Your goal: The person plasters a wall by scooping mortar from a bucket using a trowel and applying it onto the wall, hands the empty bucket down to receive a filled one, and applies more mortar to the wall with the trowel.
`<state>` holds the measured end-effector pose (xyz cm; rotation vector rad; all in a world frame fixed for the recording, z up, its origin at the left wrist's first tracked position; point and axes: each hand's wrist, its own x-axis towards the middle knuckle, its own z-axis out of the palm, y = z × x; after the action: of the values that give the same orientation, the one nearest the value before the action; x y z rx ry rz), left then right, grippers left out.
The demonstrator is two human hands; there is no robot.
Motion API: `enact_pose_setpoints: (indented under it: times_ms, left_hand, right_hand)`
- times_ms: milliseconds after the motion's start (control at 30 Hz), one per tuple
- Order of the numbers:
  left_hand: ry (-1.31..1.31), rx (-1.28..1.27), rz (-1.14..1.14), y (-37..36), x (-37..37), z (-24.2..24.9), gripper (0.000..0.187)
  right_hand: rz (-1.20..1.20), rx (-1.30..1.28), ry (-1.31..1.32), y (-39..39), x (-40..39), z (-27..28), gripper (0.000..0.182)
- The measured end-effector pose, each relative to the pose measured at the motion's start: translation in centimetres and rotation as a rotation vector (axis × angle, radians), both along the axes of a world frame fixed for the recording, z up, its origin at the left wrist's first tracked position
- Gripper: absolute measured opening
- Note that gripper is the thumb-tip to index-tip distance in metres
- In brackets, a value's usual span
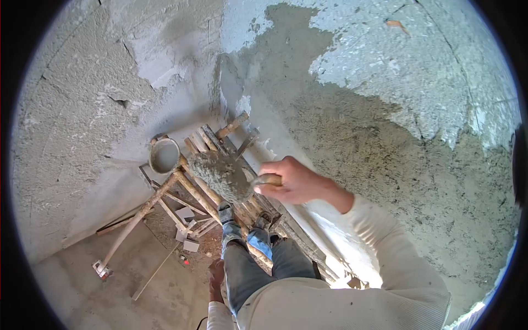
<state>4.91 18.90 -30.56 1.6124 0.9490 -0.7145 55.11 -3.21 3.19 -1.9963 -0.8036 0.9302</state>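
My right hand [294, 180] is closed around the wooden handle [268, 180] of a trowel, whose blade is hard to tell from the grey mortar [220, 173] at its far end. The mortar lies over the wooden scaffold planks, in front of my feet. My left hand [216, 273] hangs low beside my left thigh; its fingers are too unclear to read. A round bucket [164, 156] holding grey liquid is at the scaffold's left corner.
I stand on a scaffold of wooden poles [199, 193]. Rough, partly plastered walls [352, 126] meet in a corner ahead. Below lie light blocks [191, 245], a thin stick [157, 272] and the concrete floor [82, 286]. A slanting pole [127, 237] stands at left.
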Motion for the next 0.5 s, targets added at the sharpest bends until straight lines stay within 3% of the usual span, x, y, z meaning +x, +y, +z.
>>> enact_pose_setpoints:
  times_ms: [100,167,233,300,333,367,433,500]
  left_hand:
    - [-0.03,-0.012,0.314,0.9,-4.5,-5.7,0.045]
    - [-0.027,-0.01,0.488,2.6,-4.1,-6.5,0.043]
    - [-0.008,0.006,0.565,2.7,-5.0,-5.7,0.046]
    - [0.092,0.004,0.543,4.0,-7.0,-1.9,0.045]
    - [0.106,-0.004,0.56,3.9,-5.0,-1.6,0.045]
    - [0.096,-0.017,0.702,3.6,-6.5,-4.3,0.037]
    - [0.101,-0.083,0.678,3.6,-7.8,-3.9,0.023]
    - [0.166,-0.154,0.622,4.0,-8.6,-4.6,0.015]
  right_hand:
    - [-0.068,-0.015,0.459,-1.4,1.9,5.8,0.03]
    - [-0.176,-0.047,0.651,-3.9,4.7,7.9,0.027]
    - [-0.634,-0.097,0.573,-7.4,9.6,6.3,0.026]
    - [-0.826,-0.256,-0.037,-13.9,14.5,5.0,0.024]
    - [-0.914,-0.184,-0.181,-15.1,14.1,9.3,0.025]
    - [-0.921,0.041,-0.198,-17.0,13.2,12.8,0.027]
    - [-0.963,0.126,-0.34,-18.3,8.6,15.9,0.024]
    - [-0.969,0.079,-0.232,-19.4,5.1,12.5,0.023]
